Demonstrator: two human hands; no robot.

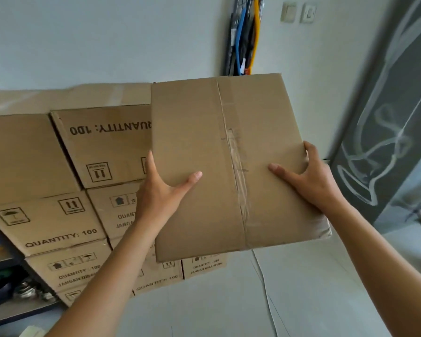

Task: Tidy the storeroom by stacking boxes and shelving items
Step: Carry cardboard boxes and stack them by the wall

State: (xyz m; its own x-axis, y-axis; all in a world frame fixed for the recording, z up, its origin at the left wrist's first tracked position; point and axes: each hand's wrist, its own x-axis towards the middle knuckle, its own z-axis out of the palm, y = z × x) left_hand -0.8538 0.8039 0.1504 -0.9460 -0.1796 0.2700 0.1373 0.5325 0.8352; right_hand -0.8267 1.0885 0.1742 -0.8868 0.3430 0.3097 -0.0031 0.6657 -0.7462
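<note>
I hold a plain brown cardboard box [204, 132] with a taped seam up in the air, right of a tall stack of printed cartons [58, 222]. My left hand [161, 190] grips its left edge, thumb across the top face, fingers hidden behind the side. My right hand [311, 176] grips its right edge the same way. The held box overlaps the stack's upper right corner, level with the top carton [107, 142], which is printed upside down "QUANTITY: 100".
A dark metal shelf [7, 310] with small items stands at the lower left. A bundle of coloured cables [246, 35] runs down the white wall behind the box. A grey door [396, 132] is on the right. Pale floor [229, 300] lies below.
</note>
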